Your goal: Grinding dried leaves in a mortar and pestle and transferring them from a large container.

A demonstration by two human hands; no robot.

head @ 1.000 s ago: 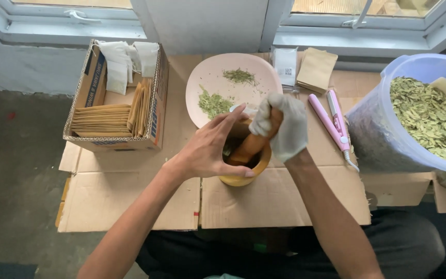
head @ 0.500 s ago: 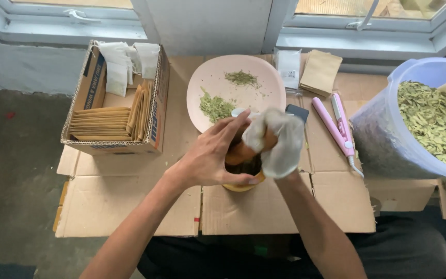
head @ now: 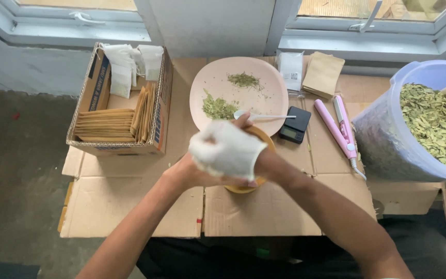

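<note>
My right hand (head: 228, 152) wears a white glove and is closed in a fist over a wooden mortar (head: 251, 187), of which only the orange-brown rim shows. The pestle it gripped in the earlier frames is hidden under the glove. My left hand (head: 184, 174) lies partly beneath the gloved hand and grips the mortar's left side. Just behind them a pink plate (head: 264, 98) carries two small heaps of crushed green leaves (head: 218, 108), and a white spoon (head: 267, 117) rests on its near edge.
A big translucent tub of dried green leaves (head: 429, 124) stands at the right. Near it lie a pink clamp-shaped tool (head: 339, 126), a small black scale (head: 295, 125) and brown paper bags (head: 323, 75). A cardboard box of envelopes (head: 117, 111) sits at the left, on flattened cardboard (head: 130, 206).
My gloved right hand has swung left across the mortar and now covers it and most of my left hand. The pestle, visible before, is out of sight.
</note>
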